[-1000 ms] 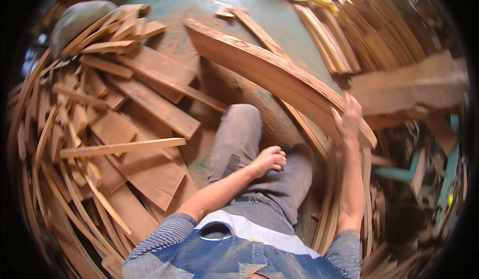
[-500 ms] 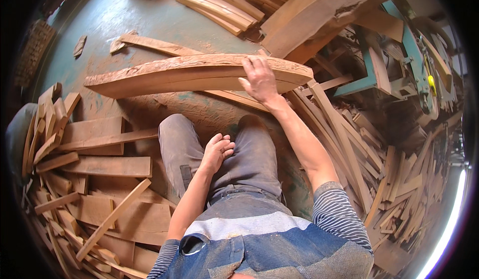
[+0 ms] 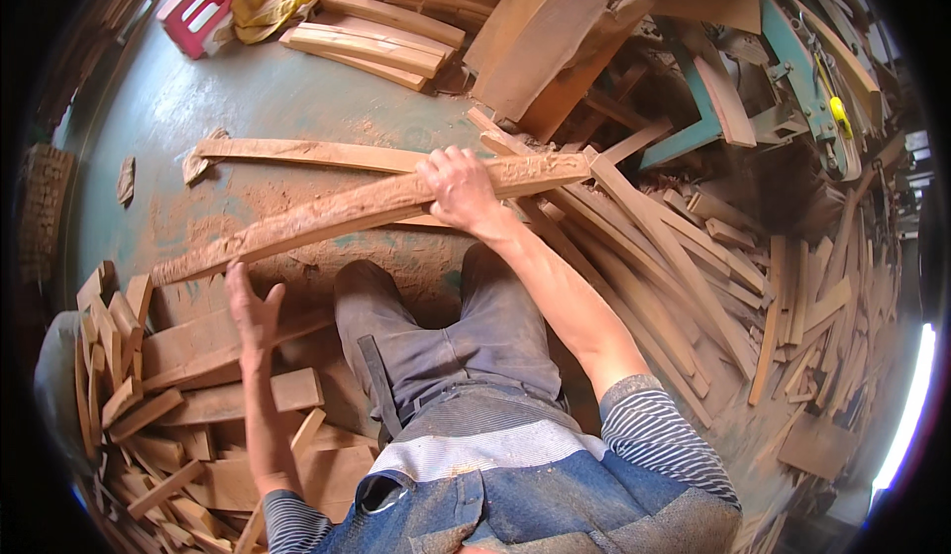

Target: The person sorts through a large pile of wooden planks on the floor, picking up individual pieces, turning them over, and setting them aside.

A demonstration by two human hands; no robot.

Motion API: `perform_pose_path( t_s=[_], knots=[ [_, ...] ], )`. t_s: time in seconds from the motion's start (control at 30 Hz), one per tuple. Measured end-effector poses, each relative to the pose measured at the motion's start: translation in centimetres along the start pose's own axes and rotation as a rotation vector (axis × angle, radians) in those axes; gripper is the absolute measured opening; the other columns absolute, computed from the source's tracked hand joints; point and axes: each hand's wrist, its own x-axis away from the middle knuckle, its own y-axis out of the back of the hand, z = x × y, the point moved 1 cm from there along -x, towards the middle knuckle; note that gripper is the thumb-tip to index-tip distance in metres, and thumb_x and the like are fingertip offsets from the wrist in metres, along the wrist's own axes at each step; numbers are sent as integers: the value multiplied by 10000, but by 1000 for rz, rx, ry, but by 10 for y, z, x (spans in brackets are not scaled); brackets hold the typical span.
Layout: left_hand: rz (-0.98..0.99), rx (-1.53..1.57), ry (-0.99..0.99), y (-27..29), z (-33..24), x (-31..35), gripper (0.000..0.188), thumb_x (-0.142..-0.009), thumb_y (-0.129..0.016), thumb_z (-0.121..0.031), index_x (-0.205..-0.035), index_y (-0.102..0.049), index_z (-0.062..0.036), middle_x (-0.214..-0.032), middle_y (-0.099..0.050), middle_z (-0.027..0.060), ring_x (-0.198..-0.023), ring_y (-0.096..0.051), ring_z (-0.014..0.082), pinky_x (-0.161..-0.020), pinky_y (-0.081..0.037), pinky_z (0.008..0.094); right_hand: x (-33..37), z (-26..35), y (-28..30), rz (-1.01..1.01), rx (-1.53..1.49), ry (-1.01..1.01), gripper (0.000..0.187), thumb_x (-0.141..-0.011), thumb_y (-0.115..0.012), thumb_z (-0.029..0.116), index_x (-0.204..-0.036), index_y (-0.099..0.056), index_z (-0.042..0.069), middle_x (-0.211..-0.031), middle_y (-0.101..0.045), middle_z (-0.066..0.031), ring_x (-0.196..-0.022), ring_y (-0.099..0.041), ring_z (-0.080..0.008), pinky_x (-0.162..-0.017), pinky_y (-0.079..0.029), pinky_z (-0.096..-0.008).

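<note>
A long wooden plank (image 3: 332,215) with a rough, bark-like edge lies across in front of my knees, its left end lower and nearer than its right. My right hand (image 3: 460,194) grips it right of the middle, fingers curled over the rough edge. Near the plank's left end is my left hand (image 3: 255,308), fingers stretched and thumb apart. Its fingertips are at the plank's near edge; whether they touch is hard to tell. Beyond the plank, a narrower wooden strip (image 3: 317,152) lies on the dusty floor.
Cut boards (image 3: 258,396) are heaped at my left. Thin offcuts (image 3: 684,257) pile up at my right. A thick timber beam (image 3: 555,39) and a green metal machine frame (image 3: 684,143) stand far right. Farther off are stacked planks (image 3: 371,44), a yellow sack (image 3: 272,0) and a red-and-white stool (image 3: 198,11).
The plank has tipped so its rough edge faces up more, and its left end has come nearer. My left hand has moved from my lap out to that end. The view has shifted too.
</note>
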Motion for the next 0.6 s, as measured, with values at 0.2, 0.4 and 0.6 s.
perform_pose_path(
  t_s=[0.2, 0.4, 0.6],
  knots=[
    [147, -421, -265, 8, 93, -59, 782, -750, -809, -141, -1420, -439, 17, -1483, -442, 232, -1404, -393, 383, -1147, -351, 473, 31, 22, 9, 42, -97, -14, 453, -585, -753, 44, -1001, -576, 39, -957, -600, -103, -926, -600, -295, -808, -487, -409],
    [450, -247, -284, -7, 113, -55, 554, -782, -740, -126, -1291, -551, -14, -1213, -639, 190, -1162, -590, 365, -1007, -465, 444, 60, 39, 4, 73, -123, -19, 547, -592, -703, 44, -1127, -593, 0, -1090, -622, -135, -1042, -613, -326, -894, -502, -436],
    [521, -172, -258, 0, 102, -56, 449, -699, -747, -49, -1129, -619, -17, -1207, -650, 152, -1164, -595, 346, -1008, -471, 432, 62, 44, 1, 115, -145, -43, 433, -637, -666, 55, -1065, -629, -2, -1074, -638, -134, -1033, -622, -312, -877, -512, -426]
  ],
)
